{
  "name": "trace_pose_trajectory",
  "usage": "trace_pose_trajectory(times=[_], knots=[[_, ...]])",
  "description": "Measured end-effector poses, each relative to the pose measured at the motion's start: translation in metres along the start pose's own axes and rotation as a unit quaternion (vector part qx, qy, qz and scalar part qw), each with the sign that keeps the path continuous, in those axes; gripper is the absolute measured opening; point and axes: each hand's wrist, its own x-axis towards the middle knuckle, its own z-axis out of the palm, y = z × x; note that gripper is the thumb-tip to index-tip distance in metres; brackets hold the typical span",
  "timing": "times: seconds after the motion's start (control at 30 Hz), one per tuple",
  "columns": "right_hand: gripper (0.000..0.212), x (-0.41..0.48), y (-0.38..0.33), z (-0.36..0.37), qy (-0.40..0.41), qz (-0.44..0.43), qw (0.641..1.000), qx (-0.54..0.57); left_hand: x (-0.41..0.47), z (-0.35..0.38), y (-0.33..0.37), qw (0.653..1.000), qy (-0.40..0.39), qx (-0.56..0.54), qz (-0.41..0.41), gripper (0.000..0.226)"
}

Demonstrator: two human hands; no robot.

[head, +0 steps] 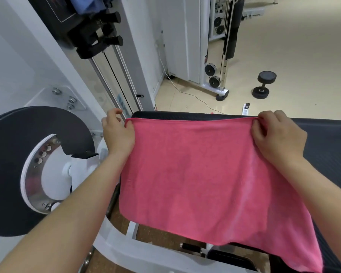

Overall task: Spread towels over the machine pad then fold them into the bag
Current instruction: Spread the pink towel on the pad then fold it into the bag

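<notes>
Forearms [67, 213] outstretched, left hand [117, 133], right hand [278, 137] at towel [205, 174] corners

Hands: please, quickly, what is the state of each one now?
Left hand: closed, pinching the far left corner of the pink terry-cloth towel.
Right hand: closed, pinching the far right corner of the same towel.

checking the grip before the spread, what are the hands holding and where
Both hold the pink cloth towel by its far edge: the left hand pinches the left corner, the right hand the right corner.
</notes>
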Motion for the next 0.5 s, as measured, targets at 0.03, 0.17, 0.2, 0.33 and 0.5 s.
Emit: trace_pose_trajectory(times=[0.03,0.17,0.2,0.33,0.5], knots=[[0.017,0.000,0.000,0.000,-0.003,0.001,1.000,0.000,-0.016,-0.002,0.009,0.999,0.007,-0.010,0.052,0.030],[0.020,0.002,-0.003,-0.005,-0.032,0.011,0.999,0.008,-0.094,0.020,0.035,0.941,-0.191,0.074,0.271,0.046],[0.023,0.003,-0.004,-0.009,-0.055,0.017,0.998,0.014,-0.107,0.028,0.043,0.920,-0.242,0.144,0.274,0.057],[0.039,0.006,0.004,-0.035,-0.189,0.026,0.979,0.078,-0.124,0.044,0.063,0.873,-0.285,0.308,0.246,0.082],[0.019,0.006,0.050,-0.081,-0.422,0.104,0.883,0.180,-0.122,0.043,0.065,0.864,-0.281,0.329,0.259,0.081]])
